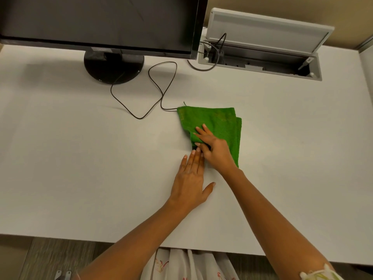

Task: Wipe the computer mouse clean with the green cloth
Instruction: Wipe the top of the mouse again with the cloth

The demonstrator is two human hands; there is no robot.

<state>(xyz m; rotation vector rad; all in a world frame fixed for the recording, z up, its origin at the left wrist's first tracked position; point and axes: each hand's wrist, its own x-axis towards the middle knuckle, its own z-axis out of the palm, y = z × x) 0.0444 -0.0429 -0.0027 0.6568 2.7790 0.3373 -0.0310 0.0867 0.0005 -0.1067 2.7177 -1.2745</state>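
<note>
Behind the work, a dark monitor (96,23) stood on its round base on the white desk (80,158), beside an open cable hatch (260,55); a thin black cable (155,85) looped forward and ran under the green cloth (218,122). Folded and draped, the cloth covered the computer mouse (194,148) almost wholly; only a dark sliver showed. The right hand (215,148) pressed fingers onto the cloth, gripping its edge. The left hand (190,180) lay flat and open, holding nothing.
</note>
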